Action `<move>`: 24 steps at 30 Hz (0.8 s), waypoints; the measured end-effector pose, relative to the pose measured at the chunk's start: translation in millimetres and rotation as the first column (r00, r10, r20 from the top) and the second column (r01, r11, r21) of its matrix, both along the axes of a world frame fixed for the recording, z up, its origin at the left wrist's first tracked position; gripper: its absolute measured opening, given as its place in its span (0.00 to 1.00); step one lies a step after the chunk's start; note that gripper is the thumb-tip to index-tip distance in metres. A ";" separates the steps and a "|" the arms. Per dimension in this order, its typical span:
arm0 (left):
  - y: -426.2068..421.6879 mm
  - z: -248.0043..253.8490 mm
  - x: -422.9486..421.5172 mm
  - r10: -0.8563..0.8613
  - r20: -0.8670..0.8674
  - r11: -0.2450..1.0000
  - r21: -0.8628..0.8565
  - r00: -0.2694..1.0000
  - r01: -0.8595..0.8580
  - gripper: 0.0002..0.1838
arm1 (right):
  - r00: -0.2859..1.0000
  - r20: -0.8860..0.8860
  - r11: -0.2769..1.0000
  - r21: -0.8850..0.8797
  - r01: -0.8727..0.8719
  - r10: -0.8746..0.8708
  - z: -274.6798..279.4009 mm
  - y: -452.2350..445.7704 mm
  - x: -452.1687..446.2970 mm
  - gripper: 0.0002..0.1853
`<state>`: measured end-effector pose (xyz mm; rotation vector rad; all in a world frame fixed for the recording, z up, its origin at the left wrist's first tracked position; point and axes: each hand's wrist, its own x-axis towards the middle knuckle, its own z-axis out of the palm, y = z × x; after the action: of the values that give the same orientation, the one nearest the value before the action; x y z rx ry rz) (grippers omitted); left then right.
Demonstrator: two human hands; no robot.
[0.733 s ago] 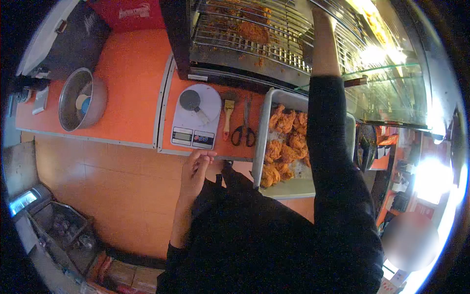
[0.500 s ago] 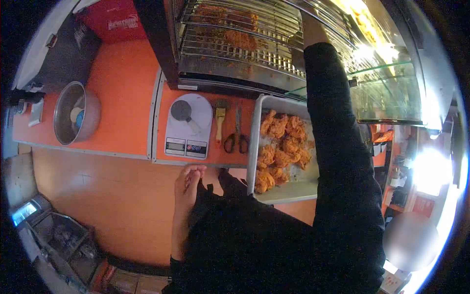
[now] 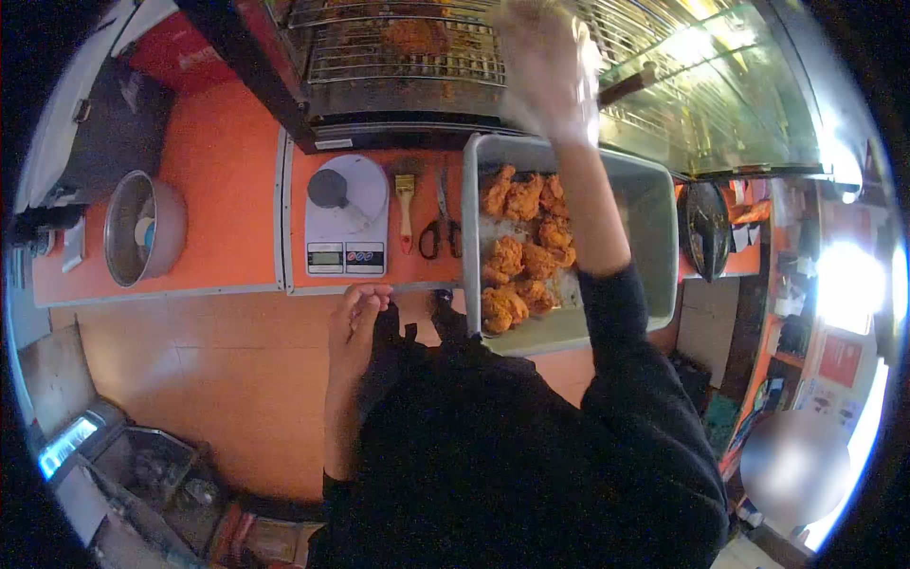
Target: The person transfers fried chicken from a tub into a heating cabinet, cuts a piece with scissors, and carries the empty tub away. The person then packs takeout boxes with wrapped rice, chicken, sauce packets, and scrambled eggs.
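My right hand [image 3: 550,81] is smeared by motion at the front of the lit cabinet, above the back edge of a metal tray [image 3: 626,180]; what it holds, if anything, cannot be made out. Under my right forearm, several pieces of fried chicken [image 3: 521,256] lie in the tray's left part. My left hand [image 3: 360,311] hovers just off the counter's front edge, below the kitchen scale [image 3: 346,218], its fingers curled together. Whether something small is between them is not visible. Wire racks [image 3: 408,71] in the cabinet bear more browned food.
A brush [image 3: 406,213] and black-handled scissors [image 3: 441,237] lie between scale and tray. A metal bowl [image 3: 142,229] stands on the left counter. The cabinet's glass panel [image 3: 720,104] is at upper right. A blurred round shape and shelves are at the far right.
My right hand has come back out of the cabinet toward me, and more of the tray now shows. My left hand has stayed near the counter edge. The view has shifted.
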<state>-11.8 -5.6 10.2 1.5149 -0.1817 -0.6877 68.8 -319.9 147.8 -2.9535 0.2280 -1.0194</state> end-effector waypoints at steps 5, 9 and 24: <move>-9.0 -11.4 -13.2 -0.099 0.000 0.995 0.025 0.995 0.099 0.10 | 0.729 -0.597 0.931 0.090 -0.354 0.335 -62.3 -22.4 -140.3 0.20; -23.5 -8.2 -19.8 -0.162 0.048 0.987 0.023 0.986 0.161 0.10 | 0.376 -0.839 0.918 0.371 -0.138 0.395 -79.3 11.9 -196.1 0.21; -41.5 -2.8 -45.7 -0.189 -0.021 0.982 -0.018 0.982 0.189 0.10 | 0.282 -0.805 0.750 0.590 0.298 0.521 -159.2 24.3 -216.5 0.26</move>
<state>-57.5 -47.1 7.4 1.4862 -0.3163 -0.8519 -147.6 -295.6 -11.4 -2.3207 0.2496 0.9257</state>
